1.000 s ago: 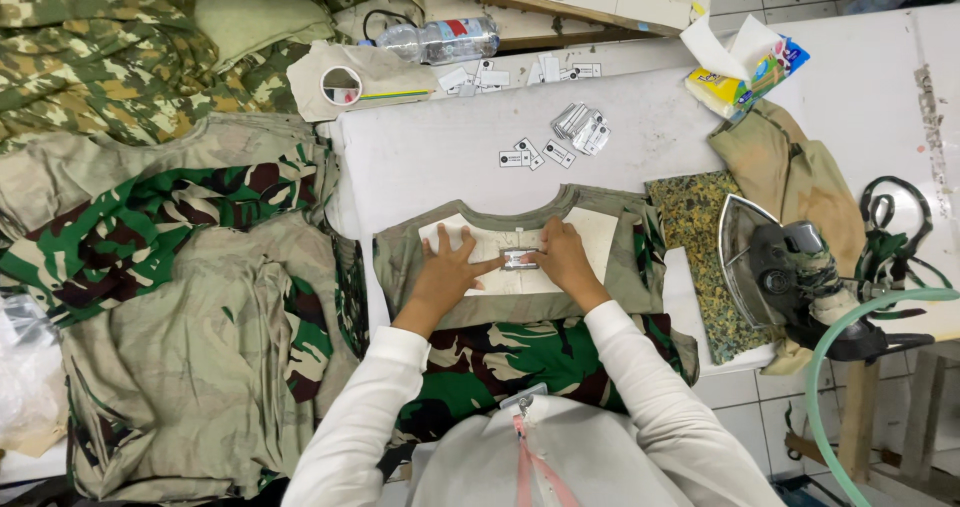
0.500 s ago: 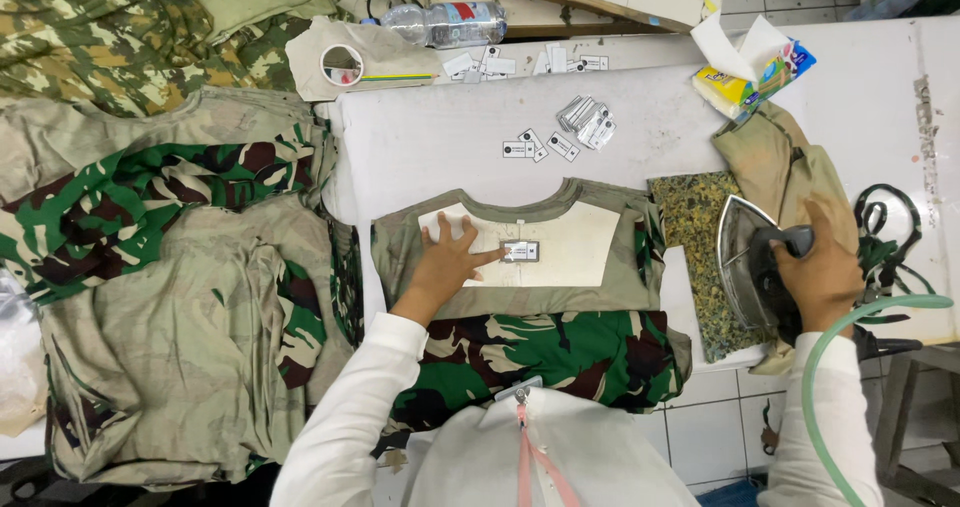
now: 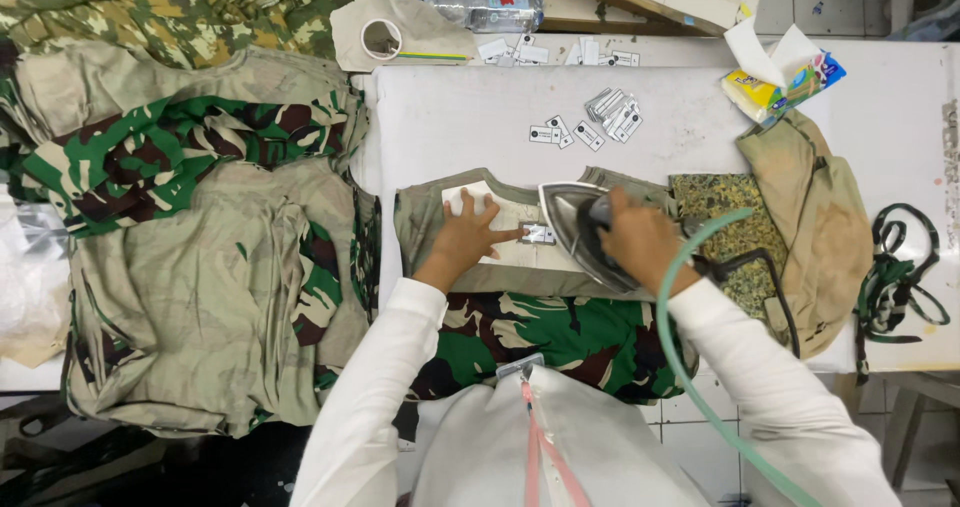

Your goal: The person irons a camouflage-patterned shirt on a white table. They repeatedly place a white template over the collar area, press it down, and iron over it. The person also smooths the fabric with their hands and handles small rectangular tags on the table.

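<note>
Head view: camo shirt point(image 3: 560, 332) lies flat on white table point(image 3: 460, 127), near edge, collar facing far. Small label point(image 3: 537, 234) sits on pale neck lining, just left of iron point(image 3: 580, 232). Fabric prob soft & light, slides easily, so pin flat w/ palm. Iron likely heavy & hot, grip by top handle only. Left hand point(image 3: 470, 237) lies flat, fingers spread on lining. Right hand point(image 3: 640, 237) wrapped round iron handle, wrist bent inward. Loose labels point(image 3: 590, 127) farther back

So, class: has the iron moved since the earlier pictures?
Yes. The iron, gripped by the right hand, has come left from the patterned pad onto the garment's pale collar panel, beside the small label.
</note>
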